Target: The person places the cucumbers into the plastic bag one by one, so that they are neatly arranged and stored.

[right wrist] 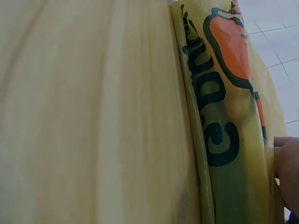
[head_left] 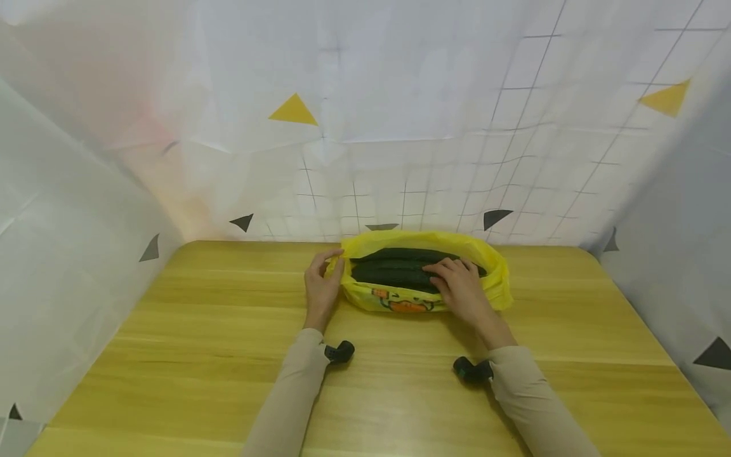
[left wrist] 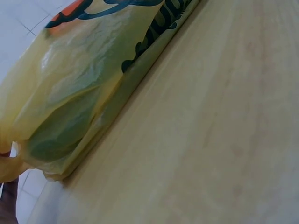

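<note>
A yellow plastic bag with a printed orange-and-dark design lies lengthwise at the table's far side, its mouth spread upward. Several long dark green cucumbers lie side by side inside it. At the bag's left end, my left hand pinches the plastic between thumb and fingers; the left wrist view shows only a bit of that hand by the bag. My right hand reaches in over the near rim, fingers and thumb curled on a cucumber toward the right. The bag's front wall hides part of that hand's grip.
The wood-grain table runs up to a white sheet wall with grid lines and triangles, close behind the bag. Pale sheets also stand at both sides. A black wrist device sits at the left cuff, another at the right.
</note>
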### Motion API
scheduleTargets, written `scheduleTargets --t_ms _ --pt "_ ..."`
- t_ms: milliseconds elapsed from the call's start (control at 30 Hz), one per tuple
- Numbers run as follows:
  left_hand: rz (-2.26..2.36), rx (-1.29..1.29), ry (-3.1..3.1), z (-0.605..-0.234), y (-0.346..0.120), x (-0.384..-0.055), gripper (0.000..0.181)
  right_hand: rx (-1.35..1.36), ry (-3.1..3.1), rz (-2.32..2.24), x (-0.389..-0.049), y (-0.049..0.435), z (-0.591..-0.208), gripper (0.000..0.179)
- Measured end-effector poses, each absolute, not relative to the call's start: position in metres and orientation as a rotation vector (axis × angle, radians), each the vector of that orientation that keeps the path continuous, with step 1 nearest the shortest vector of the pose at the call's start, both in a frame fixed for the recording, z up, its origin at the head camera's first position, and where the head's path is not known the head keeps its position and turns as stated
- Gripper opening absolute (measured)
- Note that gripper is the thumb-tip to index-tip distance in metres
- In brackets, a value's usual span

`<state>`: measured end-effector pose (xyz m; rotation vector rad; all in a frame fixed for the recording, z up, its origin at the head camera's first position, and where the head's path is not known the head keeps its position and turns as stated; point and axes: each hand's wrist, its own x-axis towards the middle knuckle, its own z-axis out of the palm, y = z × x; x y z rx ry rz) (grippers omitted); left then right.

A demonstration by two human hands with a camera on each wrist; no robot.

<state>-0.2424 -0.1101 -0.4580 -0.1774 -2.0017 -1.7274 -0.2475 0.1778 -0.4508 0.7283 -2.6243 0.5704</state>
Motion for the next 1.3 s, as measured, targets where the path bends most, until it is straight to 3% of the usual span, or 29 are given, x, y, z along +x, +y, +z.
scheduleTargets --t_ms 267,800,1067,1300 --pt "-1.691 -0.204 -1.982 -0.460 -0.109 -0.244 0.023 0.712 -2.620 0.634 -0.247 0.179 -0.448 0.016" --pt "-1.668 -0.157 -2.056 -0.459 -0.106 -0.244 0.027 0.708 -2.446 0.841 -0.247 0.204 -0.433 0.028" --pt "-1.635 -0.118 -2.035 -0.485 -0.111 -0.263 0.034 0.661 -2.395 0.824 -0.239 0.226 -0.424 0.027" --pt "-1.507 -0.101 -2.061 -0.485 -0.116 -0.253 0.033 0.575 -2.423 0.897 -0.232 0.243 -0.423 0.055"
